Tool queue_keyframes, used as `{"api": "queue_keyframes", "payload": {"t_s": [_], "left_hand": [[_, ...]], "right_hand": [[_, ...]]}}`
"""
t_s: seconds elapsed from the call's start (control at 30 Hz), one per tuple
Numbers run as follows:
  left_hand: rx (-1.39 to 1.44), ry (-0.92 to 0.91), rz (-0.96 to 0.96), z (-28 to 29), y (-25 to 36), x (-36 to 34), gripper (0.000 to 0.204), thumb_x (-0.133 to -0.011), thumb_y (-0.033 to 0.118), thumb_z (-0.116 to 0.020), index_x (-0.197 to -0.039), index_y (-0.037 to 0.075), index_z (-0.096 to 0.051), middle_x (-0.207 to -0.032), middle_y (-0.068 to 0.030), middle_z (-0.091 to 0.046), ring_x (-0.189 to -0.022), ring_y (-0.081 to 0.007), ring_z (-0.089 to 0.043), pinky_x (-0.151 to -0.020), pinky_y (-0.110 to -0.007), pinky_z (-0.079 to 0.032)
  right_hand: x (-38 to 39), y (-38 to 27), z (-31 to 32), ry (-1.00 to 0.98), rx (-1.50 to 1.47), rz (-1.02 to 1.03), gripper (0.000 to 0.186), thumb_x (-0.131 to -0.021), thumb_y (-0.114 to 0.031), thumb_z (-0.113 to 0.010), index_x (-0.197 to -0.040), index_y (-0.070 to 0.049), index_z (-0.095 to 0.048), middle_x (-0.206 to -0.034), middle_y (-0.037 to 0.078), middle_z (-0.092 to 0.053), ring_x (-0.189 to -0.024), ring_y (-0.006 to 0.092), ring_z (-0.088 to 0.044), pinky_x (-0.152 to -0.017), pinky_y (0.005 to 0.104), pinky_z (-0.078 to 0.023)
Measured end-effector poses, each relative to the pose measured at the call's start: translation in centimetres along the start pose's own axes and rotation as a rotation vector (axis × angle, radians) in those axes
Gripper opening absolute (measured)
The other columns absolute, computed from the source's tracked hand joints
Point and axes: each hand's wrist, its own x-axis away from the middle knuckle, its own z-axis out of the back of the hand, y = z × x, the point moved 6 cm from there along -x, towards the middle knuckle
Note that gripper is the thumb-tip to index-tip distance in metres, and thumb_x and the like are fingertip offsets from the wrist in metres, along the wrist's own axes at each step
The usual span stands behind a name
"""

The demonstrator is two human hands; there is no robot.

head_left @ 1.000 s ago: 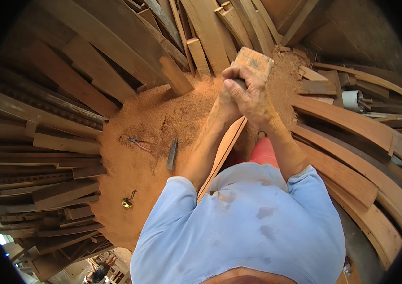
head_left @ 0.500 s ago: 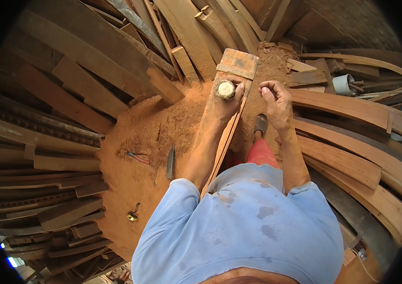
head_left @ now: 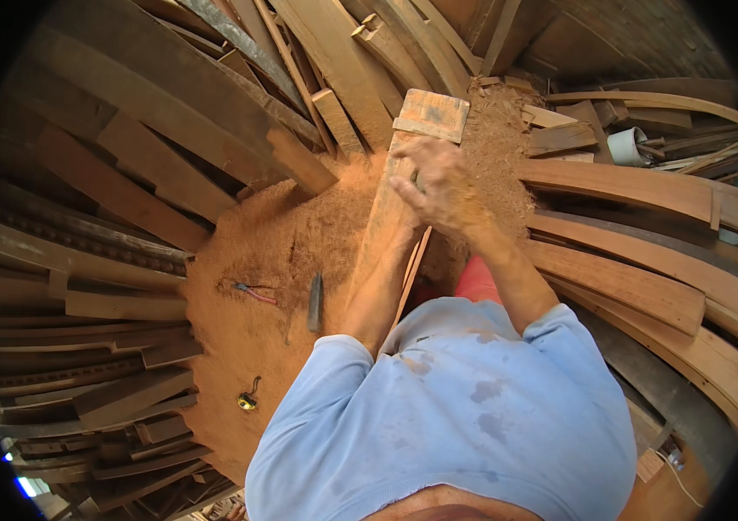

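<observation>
A long timber [head_left: 373, 217] runs up from my body, with a worn wooden block [head_left: 431, 108] at its far end. My left hand [head_left: 412, 215] lies over the timber, its fingers mostly hidden beneath my right hand [head_left: 434, 178]. My right hand is blurred, fingers bent over the left one; its grip is unclear. A small piece of something round shows between them, largely covered. Left of my forearm, a dark flat metal bar [head_left: 315, 301] and red-handled pliers [head_left: 258, 293] lie in sawdust.
Stacked boards [head_left: 126, 178] fill the left and far sides. Curved planks [head_left: 612, 269] line the right, near a white cylindrical container [head_left: 622, 148]. A yellow tape measure [head_left: 247, 401] lies on the sawdust-covered surface [head_left: 221, 347] at lower left. My sawdust-dusted forearms reach in from below.
Half a second ago my right hand was apart, to the right of my left hand, which held a round-topped handle. The right hand has since moved left over it, covering most of that handle.
</observation>
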Motion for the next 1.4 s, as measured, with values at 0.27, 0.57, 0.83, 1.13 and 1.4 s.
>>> {"api": "queue_keyframes", "payload": {"t_s": [0.27, 0.57, 0.83, 1.13, 1.4], "left_hand": [[-1.621, 0.195, -0.105, 3.7, 5.7, 10.6, 0.089, -0.083, 0.040, -0.083, -0.151, 0.000, -0.041, -0.143, -0.0294, -0.052, -0.130, -0.0474, -0.047, -0.112, -0.055, -0.038], [-1.927, 0.115, -0.196, 3.9, -0.1, 18.5, 0.086, -0.085, 0.030, -0.076, -0.163, 0.033, -0.039, -0.158, -0.0391, -0.027, -0.125, -0.0519, -0.046, -0.104, -0.060, -0.039], [-1.880, 0.027, -0.178, 4.1, 0.9, 18.1, 0.082, -0.086, 0.023, -0.072, -0.162, 0.037, -0.042, -0.157, -0.0392, -0.029, -0.124, -0.0494, -0.048, -0.102, -0.058, -0.040], [-1.778, 0.002, -0.282, 3.6, 2.4, 17.3, 0.076, -0.088, 0.021, -0.068, -0.159, 0.035, -0.046, -0.158, -0.0414, -0.028, -0.143, -0.0546, -0.035, -0.115, -0.064, -0.030], [-1.853, 0.001, -0.205, 3.9, 2.7, 17.2, 0.059, -0.099, 0.028, -0.060, -0.157, 0.035, -0.050, -0.158, -0.0412, -0.030, -0.145, -0.0528, -0.035, -0.118, -0.063, -0.028]], "right_hand": [[0.7, 2.5, -4.5, -0.282, -0.264, -0.189, 0.023, -0.096, -0.026, -0.069, -0.099, -0.003, -0.069, -0.092, 0.015, -0.072, -0.084, 0.0335, -0.072, -0.076, 0.0440, -0.057], [1.1, 1.3, -5.0, -0.186, -0.097, -0.107, 0.016, -0.098, -0.021, -0.069, -0.091, -0.006, -0.066, -0.080, 0.010, -0.068, -0.074, 0.0279, -0.070, -0.066, 0.0409, -0.055], [2.0, 3.8, -4.5, 0.041, -0.267, -0.367, 0.018, -0.098, -0.021, -0.076, -0.092, -0.005, -0.070, -0.074, 0.010, -0.068, -0.063, 0.0189, -0.066, -0.059, 0.0324, -0.052], [-2.6, 2.3, -8.0, -0.236, -0.058, -0.239, 0.020, -0.098, -0.023, -0.072, -0.093, -0.006, -0.066, -0.079, 0.016, -0.070, -0.073, 0.0359, -0.072, -0.064, 0.0435, -0.055], [-3.6, 2.1, -10.5, -0.227, -0.028, -0.190, 0.020, -0.099, -0.024, -0.071, -0.091, -0.007, -0.065, -0.078, 0.014, -0.070, -0.071, 0.0338, -0.072, -0.061, 0.0426, -0.054]]}}
